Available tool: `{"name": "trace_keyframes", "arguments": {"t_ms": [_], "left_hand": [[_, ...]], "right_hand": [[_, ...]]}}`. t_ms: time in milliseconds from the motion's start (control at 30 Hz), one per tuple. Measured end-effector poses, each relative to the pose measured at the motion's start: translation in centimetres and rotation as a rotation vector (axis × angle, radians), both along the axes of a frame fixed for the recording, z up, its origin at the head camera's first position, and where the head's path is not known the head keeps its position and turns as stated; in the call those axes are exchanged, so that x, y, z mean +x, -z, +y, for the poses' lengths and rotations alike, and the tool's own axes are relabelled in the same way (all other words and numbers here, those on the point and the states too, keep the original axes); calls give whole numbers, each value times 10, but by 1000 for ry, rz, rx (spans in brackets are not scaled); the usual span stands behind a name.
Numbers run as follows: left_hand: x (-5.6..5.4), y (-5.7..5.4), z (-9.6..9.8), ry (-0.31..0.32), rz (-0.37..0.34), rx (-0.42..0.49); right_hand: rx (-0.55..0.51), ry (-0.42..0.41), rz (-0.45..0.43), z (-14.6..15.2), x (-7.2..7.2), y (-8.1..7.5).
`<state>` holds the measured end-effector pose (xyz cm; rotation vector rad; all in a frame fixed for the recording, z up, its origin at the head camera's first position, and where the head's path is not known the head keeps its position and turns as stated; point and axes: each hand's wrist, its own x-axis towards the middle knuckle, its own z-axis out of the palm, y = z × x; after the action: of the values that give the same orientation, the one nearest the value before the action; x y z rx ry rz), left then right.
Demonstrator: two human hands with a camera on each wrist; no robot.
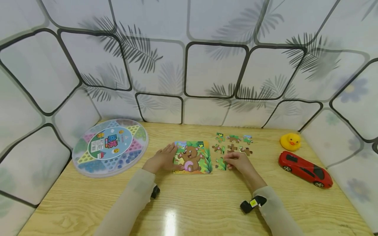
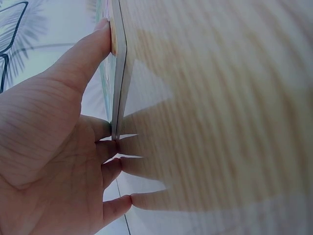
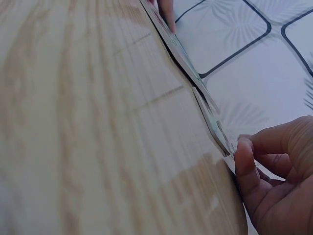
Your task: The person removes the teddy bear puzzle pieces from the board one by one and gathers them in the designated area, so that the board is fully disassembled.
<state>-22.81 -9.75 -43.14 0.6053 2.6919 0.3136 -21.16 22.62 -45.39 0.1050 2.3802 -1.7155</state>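
Observation:
A square bear picture puzzle board point(image 1: 193, 159) lies flat on the wooden table. My left hand point(image 1: 163, 159) rests at its left side, the thumb on the board's top near the edge and the fingers spread, tips down by the tabletop. In the left wrist view, the board's thin edge point(image 2: 120, 73) passes between thumb and fingers. To the board's right, my right hand point(image 1: 238, 161) pinches a puzzle piece between thumb and forefinger, mostly hidden by the fingers. Beside those fingertips lies a green puzzle piece point(image 1: 220, 164), also seen edge-on as a thin piece point(image 3: 211, 122) in the right wrist view.
Several loose puzzle pieces point(image 1: 232, 148) lie in rows behind my right hand. A round Chinese checkers box point(image 1: 138, 157) is at the left. On the right sit a yellow rubber duck point(image 1: 290, 142) and a red toy car point(image 1: 305, 170). A patterned curtain point(image 1: 217, 72) closes off the back.

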Motion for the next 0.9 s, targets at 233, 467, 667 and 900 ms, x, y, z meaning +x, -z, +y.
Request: {"name": "trace_keyframes", "arguments": {"t_ms": [233, 467, 667, 900], "left_hand": [[0, 0, 1, -4, -1, -8], [1, -2, 0, -9, -3, -11], [2, -4, 1, -10, -9, -9], [2, -4, 1, -12, -5, -3]], "right_hand": [[-31, -22, 1, 1, 1, -3], [-61, -48, -1, 0, 1, -7], [-79, -115, 26, -6, 1, -9], [-86, -188, 45, -20, 1, -9]]}}
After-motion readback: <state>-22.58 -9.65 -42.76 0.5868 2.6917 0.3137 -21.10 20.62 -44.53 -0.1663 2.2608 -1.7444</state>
